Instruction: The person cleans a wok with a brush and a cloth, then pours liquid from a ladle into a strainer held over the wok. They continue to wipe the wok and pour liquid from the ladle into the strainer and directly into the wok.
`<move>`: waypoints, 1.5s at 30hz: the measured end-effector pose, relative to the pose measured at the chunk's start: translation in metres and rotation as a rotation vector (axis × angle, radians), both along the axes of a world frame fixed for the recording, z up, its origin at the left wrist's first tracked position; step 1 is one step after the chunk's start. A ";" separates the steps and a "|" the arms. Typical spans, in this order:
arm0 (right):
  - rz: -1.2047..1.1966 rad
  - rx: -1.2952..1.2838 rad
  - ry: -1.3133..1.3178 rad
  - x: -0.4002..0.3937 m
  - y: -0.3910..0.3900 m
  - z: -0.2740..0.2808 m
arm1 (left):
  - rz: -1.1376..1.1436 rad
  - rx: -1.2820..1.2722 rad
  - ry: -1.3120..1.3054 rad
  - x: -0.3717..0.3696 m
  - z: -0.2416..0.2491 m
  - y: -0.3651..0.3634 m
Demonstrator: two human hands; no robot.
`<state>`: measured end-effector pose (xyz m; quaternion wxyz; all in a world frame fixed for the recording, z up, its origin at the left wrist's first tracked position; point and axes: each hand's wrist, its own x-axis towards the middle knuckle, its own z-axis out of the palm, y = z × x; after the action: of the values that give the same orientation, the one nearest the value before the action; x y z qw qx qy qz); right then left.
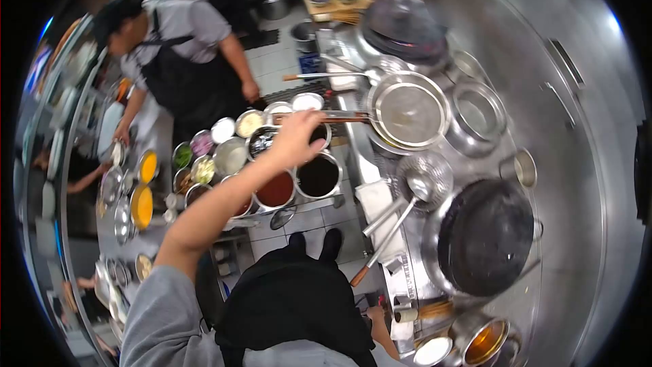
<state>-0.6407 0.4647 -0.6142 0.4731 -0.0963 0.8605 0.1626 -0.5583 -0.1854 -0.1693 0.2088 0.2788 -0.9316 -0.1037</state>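
Note:
My left hand [299, 138] is stretched out over the ingredient containers, its fingers curled around the wooden handle of a round mesh strainer [409, 110]. The handle shows on both sides of the hand. The strainer's wide mesh rests over a metal pot at the counter; a second rim and handle seem to lie with it. Under my left forearm are a pot of dark liquid [318, 175] and a pot of red sauce [275, 189]. My right hand [377, 317] is low by the stove's front edge, near a small red part; its fingers are too small and partly hidden to read.
A lidded or dark wok [485, 238] sits on the right of the stove, another dark wok [404, 27] at the back. A ladle [421, 189] lies across a perforated strainer. A pot of amber liquid [485, 341] stands lower right. A co-worker [193, 61] stands at the left counter.

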 end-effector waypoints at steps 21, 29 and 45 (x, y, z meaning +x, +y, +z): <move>-0.605 -0.421 0.229 0.018 -0.100 0.071 | -0.026 1.814 -0.461 -0.026 -0.084 -0.089; -0.218 -0.468 -0.084 0.017 -0.109 0.012 | -0.097 1.784 -0.310 -0.022 -0.076 -0.072; -0.447 -0.178 0.027 -0.001 -0.036 0.033 | -0.668 1.321 -0.718 0.035 -0.007 0.211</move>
<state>-0.6420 0.4285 -0.5808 0.4753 0.0574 0.8777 -0.0211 -0.5235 0.0254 -0.1762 -0.3510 0.0685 -0.7225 -0.5917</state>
